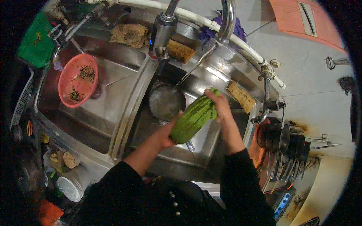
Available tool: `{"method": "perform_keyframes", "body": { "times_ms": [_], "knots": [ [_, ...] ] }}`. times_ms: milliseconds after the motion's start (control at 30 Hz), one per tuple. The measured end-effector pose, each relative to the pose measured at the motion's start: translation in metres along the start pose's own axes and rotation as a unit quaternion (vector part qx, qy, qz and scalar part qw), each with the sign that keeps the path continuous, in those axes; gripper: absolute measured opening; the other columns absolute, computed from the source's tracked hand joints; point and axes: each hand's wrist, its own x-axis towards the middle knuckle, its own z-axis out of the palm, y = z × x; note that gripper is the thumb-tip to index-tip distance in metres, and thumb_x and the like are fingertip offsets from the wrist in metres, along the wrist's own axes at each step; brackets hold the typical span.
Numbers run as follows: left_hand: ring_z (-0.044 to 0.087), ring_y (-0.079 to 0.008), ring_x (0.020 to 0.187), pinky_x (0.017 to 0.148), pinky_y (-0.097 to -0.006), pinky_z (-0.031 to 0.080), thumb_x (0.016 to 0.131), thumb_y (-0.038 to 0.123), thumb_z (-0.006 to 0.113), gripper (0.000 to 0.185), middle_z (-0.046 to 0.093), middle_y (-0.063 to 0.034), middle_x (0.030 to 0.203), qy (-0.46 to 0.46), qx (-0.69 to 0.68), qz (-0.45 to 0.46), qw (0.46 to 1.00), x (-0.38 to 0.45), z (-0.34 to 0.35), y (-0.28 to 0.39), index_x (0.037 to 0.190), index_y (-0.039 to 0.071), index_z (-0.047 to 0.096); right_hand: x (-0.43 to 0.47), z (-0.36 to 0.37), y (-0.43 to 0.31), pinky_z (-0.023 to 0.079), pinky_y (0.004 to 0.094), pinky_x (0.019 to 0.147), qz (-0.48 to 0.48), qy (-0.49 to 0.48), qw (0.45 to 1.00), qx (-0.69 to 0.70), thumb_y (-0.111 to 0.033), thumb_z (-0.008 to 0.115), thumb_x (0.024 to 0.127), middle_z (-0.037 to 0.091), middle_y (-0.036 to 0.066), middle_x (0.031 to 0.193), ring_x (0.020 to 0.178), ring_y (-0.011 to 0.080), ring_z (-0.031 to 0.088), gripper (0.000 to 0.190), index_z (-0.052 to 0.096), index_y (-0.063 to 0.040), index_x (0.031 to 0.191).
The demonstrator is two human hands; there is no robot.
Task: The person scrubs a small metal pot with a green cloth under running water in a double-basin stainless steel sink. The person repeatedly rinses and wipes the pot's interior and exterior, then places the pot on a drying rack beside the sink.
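Observation:
A large green gourd-like vegetable [192, 120] with a ridged upper end is held at a slant over the right sink basin [203, 141]. My left hand [167, 131] grips its lower end, with the fingers partly hidden behind it. Around the upper end, near the stem, my right hand [220, 104] is closed. Below and to the left of the vegetable, a round pan [167, 102] sits in the basin. A stream of water [195, 63] runs from the curved chrome faucet [226, 25] into that pan. Part of a handle [190, 145] shows under the vegetable.
In the left basin [113, 82], a pink plastic colander [79, 80] holds dark scraps. Brown sponge-like blocks [181, 50] lie along the back ledge, another [241, 97] at the right rim. Several pans [273, 134] hang at right. A white bucket [70, 188] stands at lower left.

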Motion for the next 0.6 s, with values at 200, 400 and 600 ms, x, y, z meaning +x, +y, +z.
{"method": "perform_keyframes", "body": {
  "times_ms": [200, 400, 600],
  "knots": [
    [0.060, -0.0221, 0.086, 0.075, -0.0343, 0.049, 0.078, 0.026, 0.057, 0.040, 0.059, -0.0109, 0.099, 0.042, 0.078, -0.067, 0.994, -0.030, 0.044, -0.026, 0.111, 0.004, 0.049, 0.045, -0.023, 0.115, 0.046, 0.0284, 0.060, -0.014, -0.006, 0.993, -0.116, -0.024, 0.063, 0.078, 0.059, 0.007, 0.078, 0.067, 0.0140, 0.056, 0.029, 0.056, -0.001, 0.093],
    [0.059, -0.0225, 0.072, 0.068, -0.0360, 0.050, 0.074, 0.021, 0.056, 0.026, 0.059, -0.0076, 0.081, 0.210, -0.072, 0.043, 0.974, -0.050, 0.015, -0.041, 0.094, 0.005, 0.054, 0.011, -0.039, 0.245, 0.047, 0.0337, 0.067, -0.079, -0.199, 0.879, -0.426, -0.021, 0.059, 0.079, 0.059, 0.016, 0.093, 0.077, 0.0216, 0.057, 0.039, 0.047, 0.001, 0.108],
    [0.055, -0.0239, 0.076, 0.070, -0.0395, 0.046, 0.072, 0.023, 0.057, 0.026, 0.056, -0.0069, 0.084, 0.298, -0.112, 0.138, 0.938, -0.085, -0.021, -0.031, 0.093, 0.008, 0.053, -0.011, -0.003, 0.188, 0.045, 0.0279, 0.049, 0.226, -0.237, 0.910, -0.256, -0.028, 0.055, 0.083, 0.052, 0.005, 0.063, 0.049, 0.0128, 0.049, 0.029, 0.048, -0.003, 0.094]
  ]
}}
